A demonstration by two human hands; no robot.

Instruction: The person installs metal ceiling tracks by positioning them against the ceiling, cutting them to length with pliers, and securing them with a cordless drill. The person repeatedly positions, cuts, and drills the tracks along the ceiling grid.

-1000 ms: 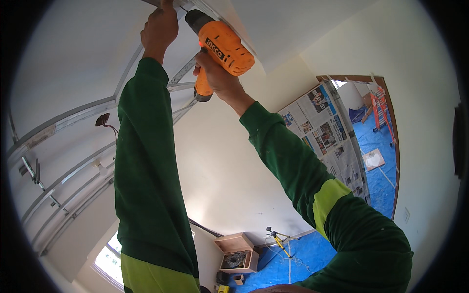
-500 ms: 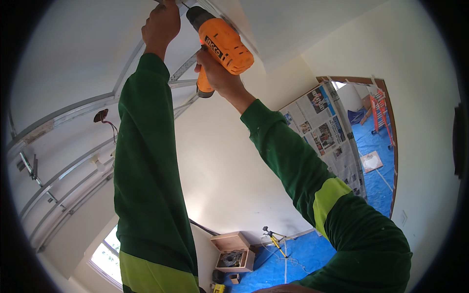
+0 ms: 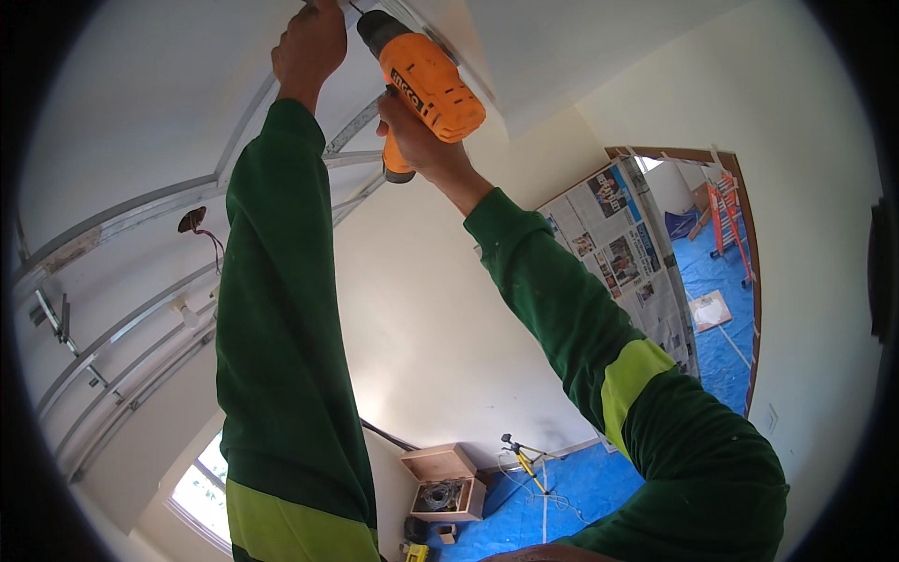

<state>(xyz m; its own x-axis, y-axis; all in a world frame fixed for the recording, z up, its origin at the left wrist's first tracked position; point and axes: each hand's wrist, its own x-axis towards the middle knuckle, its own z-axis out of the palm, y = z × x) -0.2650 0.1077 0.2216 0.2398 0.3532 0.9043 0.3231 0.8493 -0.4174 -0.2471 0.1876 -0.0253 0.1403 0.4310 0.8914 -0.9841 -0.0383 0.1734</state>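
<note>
High overhead, my right hand point(image 3: 423, 145) grips an orange and black cordless drill point(image 3: 435, 94) by its handle. The drill points up and to the left, with a thin bit point(image 3: 355, 7) showing beyond its black chuck point(image 3: 382, 33). Just left of the bit is my left hand point(image 3: 312, 51), raised to the ceiling with its fingers closed. The fingertips are cut off by the top edge of the view, so what they hold cannot be made out. Metal ceiling channels point(image 3: 356, 126) run behind both hands.
Wires hang from a ceiling hole point(image 3: 192, 220) at left, near a light bulb point(image 3: 187, 314). A newspaper-covered door point(image 3: 613, 244) stands open at right; beyond it is a red ladder point(image 3: 728, 220). Below, an open wooden box point(image 3: 449, 501) and a yellow tripod point(image 3: 529, 464) stand by blue sheeting point(image 3: 599, 482).
The drill's handle has swung slightly to the right and up in my right hand. My left hand keeps nearly the same place.
</note>
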